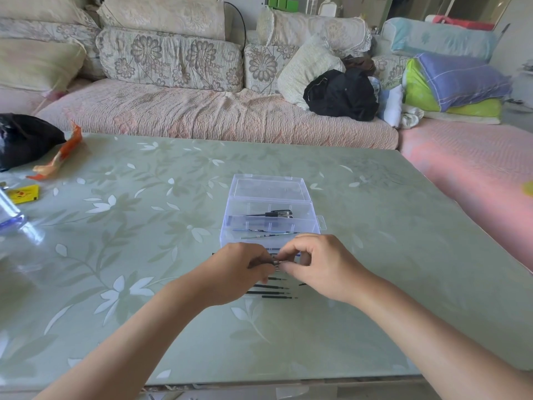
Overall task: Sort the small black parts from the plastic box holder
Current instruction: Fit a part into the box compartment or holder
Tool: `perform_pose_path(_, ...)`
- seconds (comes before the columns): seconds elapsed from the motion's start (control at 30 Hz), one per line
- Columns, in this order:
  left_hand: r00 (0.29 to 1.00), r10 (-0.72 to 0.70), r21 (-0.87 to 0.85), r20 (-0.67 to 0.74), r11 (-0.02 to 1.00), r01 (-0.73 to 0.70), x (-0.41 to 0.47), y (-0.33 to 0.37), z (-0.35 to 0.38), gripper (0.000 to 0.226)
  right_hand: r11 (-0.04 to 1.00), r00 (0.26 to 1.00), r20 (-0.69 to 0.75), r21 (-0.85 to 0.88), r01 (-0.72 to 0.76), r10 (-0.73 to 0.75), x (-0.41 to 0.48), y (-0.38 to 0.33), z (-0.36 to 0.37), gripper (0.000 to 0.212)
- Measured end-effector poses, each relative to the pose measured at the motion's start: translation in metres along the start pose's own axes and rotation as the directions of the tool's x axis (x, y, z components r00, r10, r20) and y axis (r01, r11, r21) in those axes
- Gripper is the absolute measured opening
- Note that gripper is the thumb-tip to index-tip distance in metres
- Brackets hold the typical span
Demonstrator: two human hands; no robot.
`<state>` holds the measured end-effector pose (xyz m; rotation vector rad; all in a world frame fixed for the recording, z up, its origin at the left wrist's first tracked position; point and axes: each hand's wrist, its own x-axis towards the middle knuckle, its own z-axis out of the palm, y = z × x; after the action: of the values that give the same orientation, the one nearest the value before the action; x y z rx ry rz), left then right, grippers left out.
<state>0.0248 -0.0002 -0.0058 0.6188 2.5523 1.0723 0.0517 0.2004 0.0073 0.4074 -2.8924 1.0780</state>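
Two bare forearms come in from the near edge, meeting at mid-worktop. The left hand (245, 272) and right hand (320, 267) both have curled fingers (291, 249) pinching one small black part (275, 262) between them, just above the worktop (144, 226) and right at the near wall of the plastic box (230, 226). The part is mostly hidden by fingertips; what shows looks thin, with its long axis roughly left-right, but I can't tell which end is the tip. Under and just near of the hands lies a row of sorted black parts (271, 291): thin rods, parallel, long axis left-right, fine tips pointing right, stacked near-to-far, with one short bit off to the right. Progress looks partway: several rods are already out and lined up, one is in hand, and the box is not empty. Left in the box are a black clip-like piece (277, 213) in the far compartment and a few thin rods (268, 235) in the nearer one, also lying about left-right. The box lid (269, 187) is open, folded back to the far side. Outward, at far left on the worktop, are a black bag (26, 140), an orange wrapper (57, 157) and a yellow packet (23, 194). Beyond the far edge is a sofa (202, 116) with a black garment (341, 93) on it.
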Motion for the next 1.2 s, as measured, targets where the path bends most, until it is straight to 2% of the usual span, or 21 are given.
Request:
perform_pose_path(0.23, 0.999, -0.006, 0.026, 0.049, 1.0, 0.005, -0.002, -0.001, -0.005, 0.014, 1.0, 1.0, 0.003, -0.016, -0.007, 0.007, 0.0, 0.0, 0.002, 0.005)
perform_pose_path(0.43, 0.999, 0.008, 0.012, 0.038, 1.0, -0.009, -0.003, -0.001, -0.006, 0.013, 0.998, 1.0, 0.031, -0.061, 0.0, 0.002, 0.0, 0.003, 0.005, 0.026)
perform_pose_path(0.53, 1.0, 0.006, 0.011, 0.025, 1.0, -0.006, -0.003, 0.0, -0.007, 0.012, 0.997, 0.998, 0.05, -0.079, -0.025, 0.029, -0.001, 0.001, 0.003, 0.018)
perform_pose_path(0.63, 1.0, 0.009, 0.024, 0.011, 1.0, -0.01, -0.003, 0.0, -0.008, 0.012, 0.995, 1.0, 0.006, -0.103, -0.006, 0.007, 0.0, 0.001, 0.002, 0.012)
perform_pose_path(0.73, 1.0, 0.019, 0.025, 0.009, 1.0, -0.019, -0.004, 0.0, -0.008, 0.012, 0.994, 1.0, 0.025, -0.105, 0.006, -0.004, 0.001, 0.001, 0.003, 0.014)
perform_pose_path(0.87, 0.999, 0.028, 0.078, 0.016, 0.997, -0.029, -0.003, -0.003, -0.008, 0.01, 0.984, 0.997, 0.083, -0.179, 0.016, -0.001, 0.002, 0.008, 0.006, 0.029)
perform_pose_path(1.07, 0.999, 0.009, 0.116, 0.037, 0.993, -0.013, -0.002, -0.004, -0.01, 0.016, 0.985, 0.998, 0.056, -0.166, 0.039, -0.03, 0.001, 0.006, 0.002, 0.009)
perform_pose_path(1.2, 0.999, 0.036, 0.133, 0.015, 0.99, -0.038, -0.002, -0.005, -0.009, 0.01, 0.98, 0.996, 0.08, -0.195, 0.043, -0.028, 0.002, 0.008, 0.006, 0.016)
